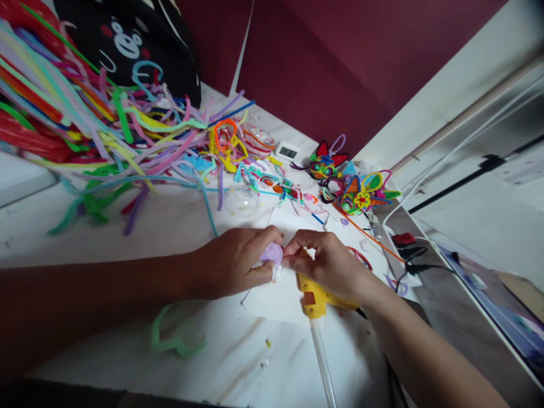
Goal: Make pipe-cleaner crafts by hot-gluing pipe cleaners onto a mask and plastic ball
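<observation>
My left hand (238, 260) grips a small lilac pipe-cleaner coil (272, 253) between thumb and fingers. A whitish, translucent bit shows just under the coil. Close against its right edge, my right hand (327, 260) has thumb and forefinger pinched together; what lies between those fingertips is too small to make out. Below my right hand a yellow glue gun (315, 297) lies on the table, partly hidden by the hand, with a clear glue stick (323, 362) sticking out of its back. A white sheet (272, 303) lies under both hands.
Many coloured pipe cleaners (170, 136) are heaped at the left and back. Behind my hands are a clear round dish (242, 201), a small digital display (288, 151) and colourful pipe-cleaner figures (357, 198). A pale green strip (170, 343) lies in front; cables (412, 266) run at the right.
</observation>
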`<action>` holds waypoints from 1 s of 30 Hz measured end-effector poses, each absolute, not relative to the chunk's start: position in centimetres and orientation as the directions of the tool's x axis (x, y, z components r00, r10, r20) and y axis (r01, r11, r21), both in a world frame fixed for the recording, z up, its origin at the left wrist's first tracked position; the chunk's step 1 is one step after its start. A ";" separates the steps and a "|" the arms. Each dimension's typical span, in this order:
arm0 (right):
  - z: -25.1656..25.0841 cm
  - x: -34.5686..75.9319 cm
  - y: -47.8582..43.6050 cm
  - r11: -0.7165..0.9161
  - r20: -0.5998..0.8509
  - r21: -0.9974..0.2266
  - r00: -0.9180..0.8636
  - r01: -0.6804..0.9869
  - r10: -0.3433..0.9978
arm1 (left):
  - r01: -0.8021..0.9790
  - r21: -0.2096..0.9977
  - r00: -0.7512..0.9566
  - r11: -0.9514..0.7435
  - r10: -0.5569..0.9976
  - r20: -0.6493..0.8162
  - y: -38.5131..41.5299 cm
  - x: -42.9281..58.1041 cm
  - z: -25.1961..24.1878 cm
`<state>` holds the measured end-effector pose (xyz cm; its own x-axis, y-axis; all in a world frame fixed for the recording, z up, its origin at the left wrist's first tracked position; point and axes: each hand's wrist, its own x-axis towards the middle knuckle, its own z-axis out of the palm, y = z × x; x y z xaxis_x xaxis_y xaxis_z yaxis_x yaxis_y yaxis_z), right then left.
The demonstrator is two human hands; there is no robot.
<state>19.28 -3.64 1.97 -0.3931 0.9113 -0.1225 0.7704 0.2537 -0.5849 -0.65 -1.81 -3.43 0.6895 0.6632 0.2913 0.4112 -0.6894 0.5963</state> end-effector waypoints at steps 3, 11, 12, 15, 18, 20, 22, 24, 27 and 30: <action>2.0 19.5 -3.0 0.353 -0.037 -0.503 -0.428 0.789 0.903 | 0.387 0.638 0.689 -0.666 0.668 0.280 -1.9 -0.7 -3.3; 2.3 20.1 -0.8 0.816 0.181 -0.301 -0.811 0.493 0.557 | 0.393 0.662 0.670 -0.638 0.692 0.270 -2.2 -0.6 -3.1; 2.3 20.0 -0.5 0.843 0.183 -0.282 -0.836 0.459 0.517 | 0.398 0.659 0.661 -0.639 0.697 0.277 -2.2 -0.5 -3.1; 2.8 19.7 0.1 0.872 0.131 -0.257 -0.879 0.417 0.459 | 0.408 0.649 0.642 -0.642 0.707 0.295 -2.2 -0.5 -3.3; 3.3 19.2 0.3 0.873 0.066 -0.247 -0.891 0.421 0.448 | 0.424 0.646 0.646 -0.634 0.712 0.275 -2.0 -0.5 -3.6; 3.6 19.0 0.3 0.875 0.048 -0.233 -0.894 0.424 0.446 | 0.431 0.650 0.650 -0.626 0.715 0.257 -2.0 -0.5 -3.7; 3.7 18.9 0.2 0.877 0.035 -0.207 -0.893 0.434 0.450 | 0.428 0.649 0.657 -0.629 0.710 0.255 -1.9 -0.5 -3.8; 3.7 18.9 0.1 0.879 0.024 -0.175 -0.891 0.443 0.453 | 0.418 0.648 0.666 -0.637 0.700 0.258 -1.8 -0.6 -3.8; 3.6 18.9 0.0 0.880 0.004 -0.150 -0.890 0.450 0.456 | 0.426 0.673 0.683 -0.604 0.703 0.198 -1.6 -0.8 -3.5; 3.4 19.1 0.2 0.873 0.015 -0.176 -0.886 0.454 0.464 | 0.433 0.724 0.690 -0.538 0.714 0.118 -1.1 -1.1 -2.9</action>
<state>19.05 0.16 3.41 -0.8858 0.4638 0.0147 0.4543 0.8733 -0.1763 -1.08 -1.11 -2.91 0.6900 0.7142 0.1180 0.4327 -0.5376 0.7237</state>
